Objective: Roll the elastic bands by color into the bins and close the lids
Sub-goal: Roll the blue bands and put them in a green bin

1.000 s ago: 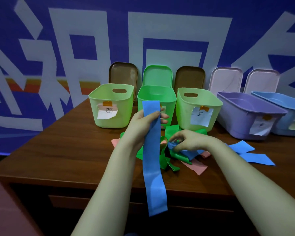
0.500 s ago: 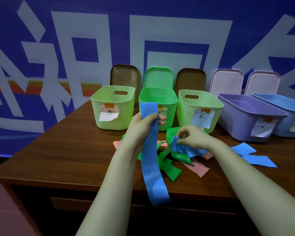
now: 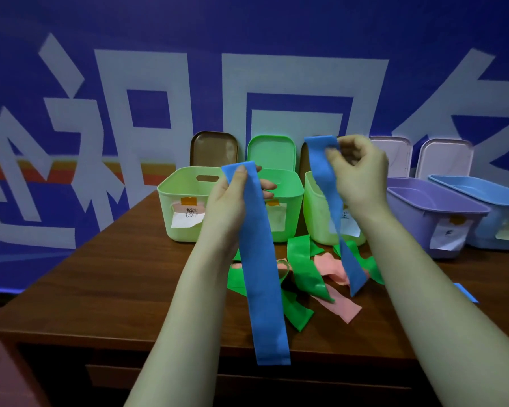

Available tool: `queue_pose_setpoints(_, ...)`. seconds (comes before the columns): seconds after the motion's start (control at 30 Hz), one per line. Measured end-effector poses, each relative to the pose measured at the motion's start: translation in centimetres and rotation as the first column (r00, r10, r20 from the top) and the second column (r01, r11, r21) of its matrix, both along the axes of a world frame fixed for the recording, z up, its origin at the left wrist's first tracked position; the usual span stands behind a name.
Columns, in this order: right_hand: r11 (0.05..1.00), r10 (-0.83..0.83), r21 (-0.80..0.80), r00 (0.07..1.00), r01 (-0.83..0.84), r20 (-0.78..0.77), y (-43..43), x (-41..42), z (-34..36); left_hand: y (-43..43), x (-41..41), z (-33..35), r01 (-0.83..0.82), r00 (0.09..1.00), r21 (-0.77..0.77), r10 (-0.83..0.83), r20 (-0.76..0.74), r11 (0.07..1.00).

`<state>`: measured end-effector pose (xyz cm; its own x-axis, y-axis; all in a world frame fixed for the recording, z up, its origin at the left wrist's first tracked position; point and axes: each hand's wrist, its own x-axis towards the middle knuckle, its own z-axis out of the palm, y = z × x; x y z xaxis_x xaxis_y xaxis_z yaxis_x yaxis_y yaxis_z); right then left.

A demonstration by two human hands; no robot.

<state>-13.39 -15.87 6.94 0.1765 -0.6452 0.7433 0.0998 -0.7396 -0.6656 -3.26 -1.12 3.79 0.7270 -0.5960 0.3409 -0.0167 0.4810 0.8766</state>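
Left hand point(image 3: 232, 198): grips long band point(image 3: 262, 274), frame centre | right hand point(image 3: 357, 171): pinches second band point(image 3: 329, 201), upper right of it

- We see the blue bin point(image 3: 479, 190) cut off by the right edge.
- We cannot read the paper labels point(image 3: 187, 216).
- Our right hand point(image 3: 362, 174) hides most of one brown lid point(image 3: 305, 164).

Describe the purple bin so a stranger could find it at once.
At the back of the table, five open bins stand in a row. The purple bin is fourth from the left, between a pale green bin and a blue bin. It is the only purple one, lower and wider than the green bins.
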Motion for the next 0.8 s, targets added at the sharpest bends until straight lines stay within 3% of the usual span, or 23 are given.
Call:
queue_pose_setpoints(0.3,0.984,0.178,-0.018,0.984,-0.179,-0.025,4.4,-1.0,3.9,0.2,0.4,4.1,-0.155,0.986,-0.087,0.160,0.053,0.984)
queue_pose_setpoints(0.57,0.839,0.528,0.115,0.847,-0.532,0.064,8.2,-2.1,6.1,1.9,-1.1,6.9,0.011,1.000,-0.167,-0.010,0.012,0.986)
queue_pose_setpoints(0.8,0.762,0.619,0.193,0.783,-0.619,0.068,9.9,-0.6,5.7,2.5,-2.1,7.1,0.027,1.000,-0.173,-0.025,0.017,0.985)
